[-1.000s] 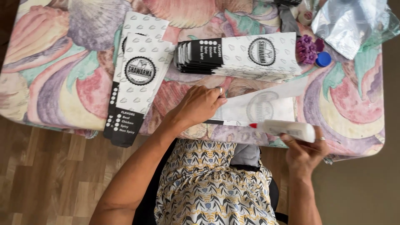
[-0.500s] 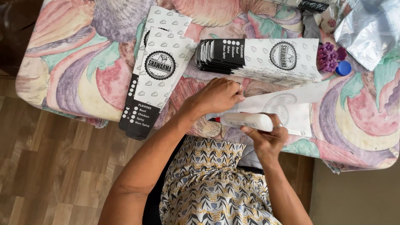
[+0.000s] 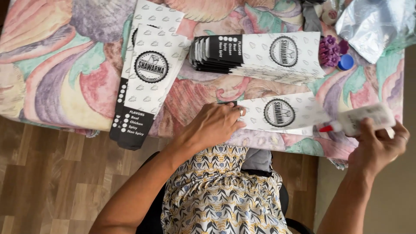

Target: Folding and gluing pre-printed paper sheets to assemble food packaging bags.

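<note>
Flat paper sleeve (image 3: 284,113): white, faint grey pattern, round black logo mid-panel, lying lengthwise at the table's near edge on the floral tablecloth (image 3: 52,78). Left hand (image 3: 215,125) presses palm-down on its left end, fingers flat and spread, not gripping. Right hand (image 3: 376,145) fingers wrapped around a white glue bottle (image 3: 362,119) with red tip, tip pointing left just off the sleeve's right end; bottle is motion-blurred. Stack of same sleeves (image 3: 255,56) sits behind, two more (image 3: 145,78) overhang the edge at left. Versus half a second ago: bottle was over the sleeve's near edge, now pulled out to the right; left hand unchanged.
</note>
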